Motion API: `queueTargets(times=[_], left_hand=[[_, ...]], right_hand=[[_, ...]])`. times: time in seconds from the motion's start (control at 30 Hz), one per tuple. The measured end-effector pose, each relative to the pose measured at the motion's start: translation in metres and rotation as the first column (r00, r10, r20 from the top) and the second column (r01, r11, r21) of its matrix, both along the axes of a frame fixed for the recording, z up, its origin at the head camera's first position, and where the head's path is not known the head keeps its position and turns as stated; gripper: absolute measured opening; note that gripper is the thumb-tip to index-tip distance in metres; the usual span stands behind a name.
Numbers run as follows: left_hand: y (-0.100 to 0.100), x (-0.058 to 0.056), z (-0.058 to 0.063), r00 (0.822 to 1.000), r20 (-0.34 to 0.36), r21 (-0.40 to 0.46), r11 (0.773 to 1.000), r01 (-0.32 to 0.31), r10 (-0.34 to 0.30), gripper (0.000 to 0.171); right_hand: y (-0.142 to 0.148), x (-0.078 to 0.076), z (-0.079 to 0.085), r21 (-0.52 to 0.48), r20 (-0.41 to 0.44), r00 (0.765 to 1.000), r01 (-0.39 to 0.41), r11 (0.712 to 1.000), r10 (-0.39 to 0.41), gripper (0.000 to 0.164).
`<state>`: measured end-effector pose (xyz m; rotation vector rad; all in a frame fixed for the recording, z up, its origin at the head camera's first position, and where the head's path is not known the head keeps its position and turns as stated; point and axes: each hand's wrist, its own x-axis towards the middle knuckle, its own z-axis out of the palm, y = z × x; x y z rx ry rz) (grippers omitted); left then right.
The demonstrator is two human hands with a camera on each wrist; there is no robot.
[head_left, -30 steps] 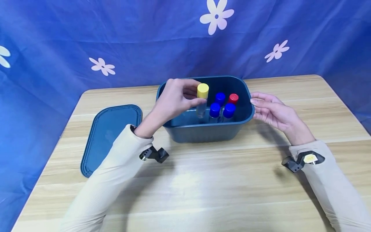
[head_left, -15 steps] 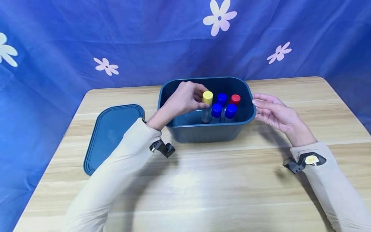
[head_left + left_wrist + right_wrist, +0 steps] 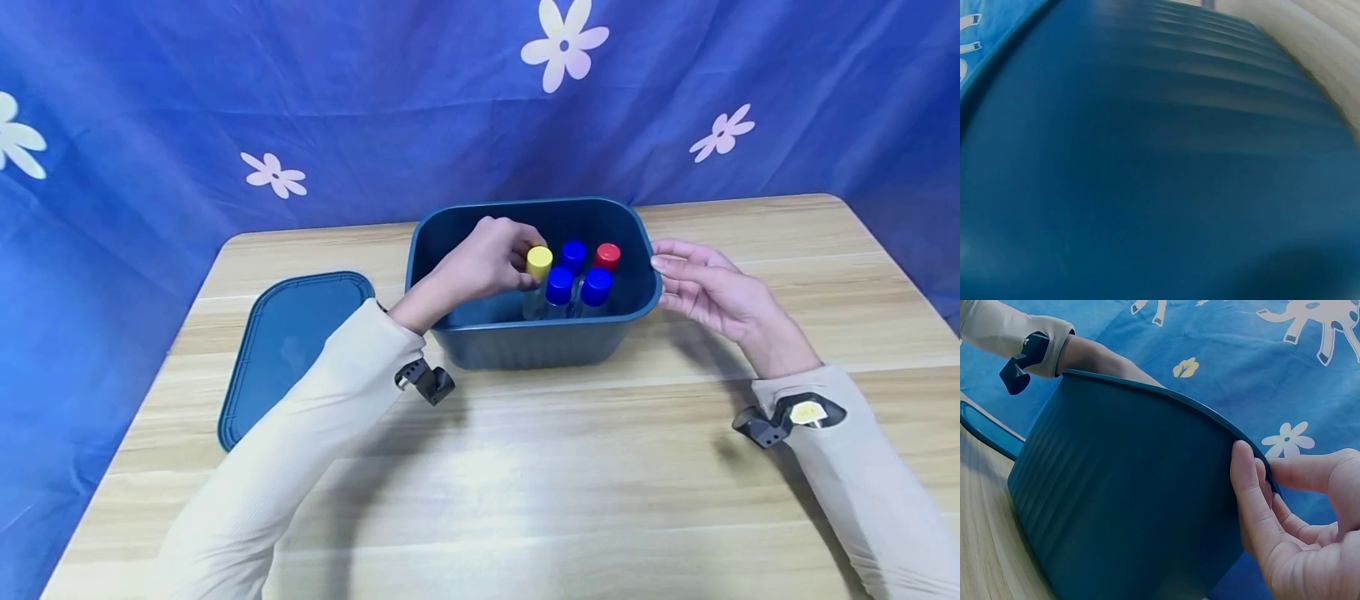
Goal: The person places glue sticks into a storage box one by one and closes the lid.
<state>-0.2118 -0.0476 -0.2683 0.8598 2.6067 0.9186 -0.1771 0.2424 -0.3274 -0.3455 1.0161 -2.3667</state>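
Observation:
My left hand point(image 3: 491, 258) reaches into a dark teal storage box point(image 3: 532, 346) and pinches a clear tube with a yellow cap point(image 3: 538, 262). That tube stands roughly upright, low in the box, beside three blue-capped tubes point(image 3: 558, 286) and a red-capped tube point(image 3: 607, 257). My right hand point(image 3: 708, 292) holds the box's right end. In the right wrist view, the thumb is on the rim and the fingers point(image 3: 1247, 478) press the outer wall point(image 3: 1141, 487). The left wrist view shows mostly the blurred box wall point(image 3: 1166, 162), with the left hand out of sight.
A flat teal lid point(image 3: 296, 346) lies on the wooden table point(image 3: 487, 500), left of the box. Behind the table's far edge hangs a blue curtain point(image 3: 405, 100) with white flowers. The left forearm crosses above the lid's lower edge.
My left hand has moved right and down with the yellow-capped tube, bringing it deeper into the box, close to the blue-capped ones. The right hand stays at the rim.

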Motion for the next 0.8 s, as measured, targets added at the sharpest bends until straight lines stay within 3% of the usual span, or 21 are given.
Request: queueTargets(times=[0.8], left_hand=[[-0.0029,-0.0003,-0.0040,0.995,0.061,-0.024,0.997,-0.072,0.073,0.033]], right_hand=[[-0.0017,0.0002,-0.0020,-0.020,0.013,1.000,-0.016,1.000,0.016,0.024]])
